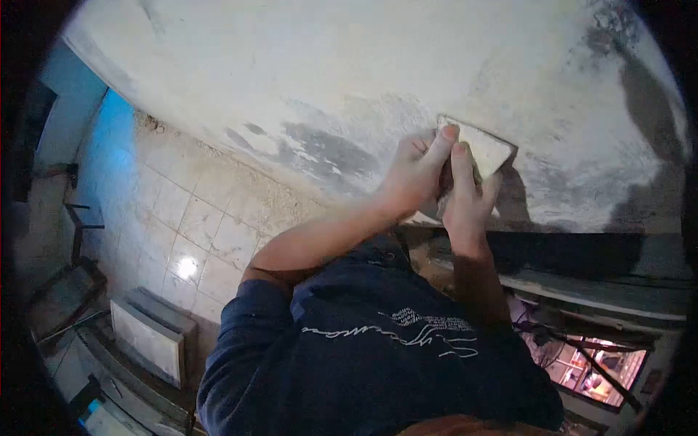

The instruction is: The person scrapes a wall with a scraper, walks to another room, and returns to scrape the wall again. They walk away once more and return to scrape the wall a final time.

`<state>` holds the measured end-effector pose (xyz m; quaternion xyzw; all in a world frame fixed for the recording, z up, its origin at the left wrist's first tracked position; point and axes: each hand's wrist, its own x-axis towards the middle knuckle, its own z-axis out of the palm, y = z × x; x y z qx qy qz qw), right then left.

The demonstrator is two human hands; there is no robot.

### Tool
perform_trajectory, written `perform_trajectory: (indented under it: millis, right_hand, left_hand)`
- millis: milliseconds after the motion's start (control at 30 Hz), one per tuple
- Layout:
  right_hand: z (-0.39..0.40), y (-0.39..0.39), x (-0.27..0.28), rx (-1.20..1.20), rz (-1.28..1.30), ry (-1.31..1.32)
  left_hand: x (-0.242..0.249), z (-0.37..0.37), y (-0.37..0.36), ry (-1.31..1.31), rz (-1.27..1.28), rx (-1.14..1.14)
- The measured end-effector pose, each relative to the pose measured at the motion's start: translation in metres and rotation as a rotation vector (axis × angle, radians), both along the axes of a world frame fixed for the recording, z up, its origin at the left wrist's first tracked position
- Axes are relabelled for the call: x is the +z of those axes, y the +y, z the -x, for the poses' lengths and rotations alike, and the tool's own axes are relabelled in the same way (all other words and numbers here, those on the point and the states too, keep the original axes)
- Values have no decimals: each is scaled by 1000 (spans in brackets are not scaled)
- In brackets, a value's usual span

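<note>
Against the patchy white wall (342,65) is a pale, flat rectangular block (487,151), like a sanding block, tilted and with dark edges. My left hand (418,171) grips its left end, thumb on the near face and fingers curled behind. Close beside it, my right hand (467,190) is closed on the lower side, thumb pointing up along the block. The two thumbs almost meet. Dust whitens the fingers, and some fingertips are hidden behind the block. Grey scuffed patches (327,149) mark the wall around both hands.
Pale debris (269,196) lies along the wall's foot on the tiled floor (163,211). At lower left stand a box-like white-faced object (147,340) and dark metal frames (73,291). A dark ledge (582,254) runs below the wall at right, near a fan (545,349) and a bright opening (600,370).
</note>
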<state>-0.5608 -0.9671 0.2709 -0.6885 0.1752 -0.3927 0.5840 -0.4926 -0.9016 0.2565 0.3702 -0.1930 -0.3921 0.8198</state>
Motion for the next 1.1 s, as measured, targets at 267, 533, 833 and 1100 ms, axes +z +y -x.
perform_trajectory:
  millis: [267,533,833,1100]
  right_hand:
    - [1,2,10,32,53,64]
    - [6,6,12,-19,-50,189]
    - [-12,3,-4,41,111,26]
    - [-11,6,-4,37,100,5]
  left_hand:
    - [-1,1,-5,5,-7,70]
    - [-11,1,-6,-11,48,49]
    - [-18,-13,-3,1,47,116]
    - [-15,-7,0,-36,6,92]
